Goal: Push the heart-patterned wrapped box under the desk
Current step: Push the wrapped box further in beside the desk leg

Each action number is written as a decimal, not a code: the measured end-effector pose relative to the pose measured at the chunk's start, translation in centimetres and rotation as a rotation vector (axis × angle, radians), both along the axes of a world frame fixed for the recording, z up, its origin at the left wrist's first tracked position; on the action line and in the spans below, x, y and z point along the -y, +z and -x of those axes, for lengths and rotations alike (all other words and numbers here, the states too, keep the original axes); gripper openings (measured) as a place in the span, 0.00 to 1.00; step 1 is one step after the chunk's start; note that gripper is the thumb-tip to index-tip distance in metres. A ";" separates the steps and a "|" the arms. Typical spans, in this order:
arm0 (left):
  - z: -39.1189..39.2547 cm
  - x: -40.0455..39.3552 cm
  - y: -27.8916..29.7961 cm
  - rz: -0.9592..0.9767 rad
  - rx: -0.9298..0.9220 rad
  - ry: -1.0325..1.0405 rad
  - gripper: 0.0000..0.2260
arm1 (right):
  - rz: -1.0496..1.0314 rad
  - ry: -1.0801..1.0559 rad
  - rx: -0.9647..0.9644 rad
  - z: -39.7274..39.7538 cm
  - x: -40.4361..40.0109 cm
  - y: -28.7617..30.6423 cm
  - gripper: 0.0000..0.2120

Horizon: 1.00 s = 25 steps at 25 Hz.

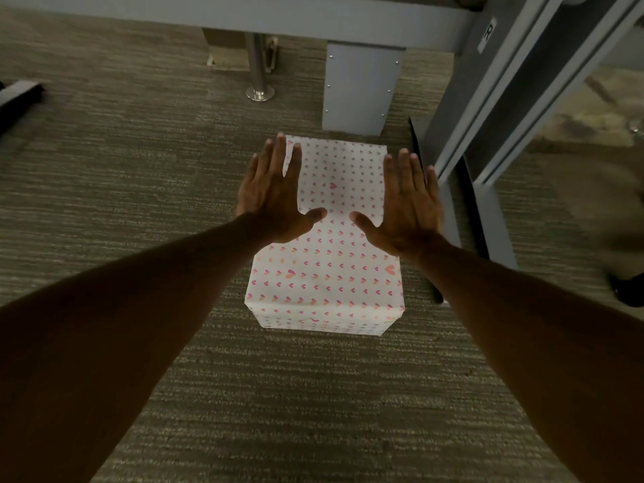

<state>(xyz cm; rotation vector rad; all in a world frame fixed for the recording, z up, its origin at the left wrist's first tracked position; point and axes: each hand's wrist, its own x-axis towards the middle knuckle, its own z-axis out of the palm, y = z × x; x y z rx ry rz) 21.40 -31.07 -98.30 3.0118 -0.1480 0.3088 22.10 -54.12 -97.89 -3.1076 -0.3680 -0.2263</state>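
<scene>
Head view, looking down past two bare forearms to a carpeted floor (122, 176). Heart-patterned wrapped box (334, 273) on the carpet at centre frame, white paper with small pink and orange hearts, long axis running away from the camera. Far end of the box just short of a grey panel leg (359, 88) of the table (244, 12), whose pale underside edge spans the top of the frame. Near end well out on open carpet.

Left hand (273, 200) over the far left edge of the box, palm down, fingers (278, 158) straight and close together, thumb stretched inward across the paper. Right hand (407, 207) mirrored over the far right edge, fingers straight, thumb pointing inward toward the other thumb, tips apart. Both hands flat and fully spread, nothing gripped; cannot tell whether palms press on the box top or hover just above it.

Grey slanted table frame (495, 99) at right, just beside the box, with a white label marked "R" near its top. Chrome post with round floor plate (259, 88) farther back under the table. Dark object (21, 95) at left edge, only partly visible.
</scene>
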 end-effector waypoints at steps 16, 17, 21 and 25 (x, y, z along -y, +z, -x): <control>0.3 0.2 2.0 -0.087 0.000 -0.036 0.53 | 0.026 0.020 0.016 -0.5 0.0 1.1 0.54; 0.4 0.2 2.0 -0.082 0.000 -0.038 0.53 | 0.020 0.019 0.014 -0.5 0.0 1.1 0.54; 0.8 0.3 1.7 -0.070 -0.007 -0.031 0.53 | 0.017 0.012 -0.002 -0.3 0.2 1.1 0.54; 0.7 0.2 1.5 -0.050 -0.016 -0.028 0.53 | 0.010 0.008 -0.005 -0.2 0.2 0.9 0.53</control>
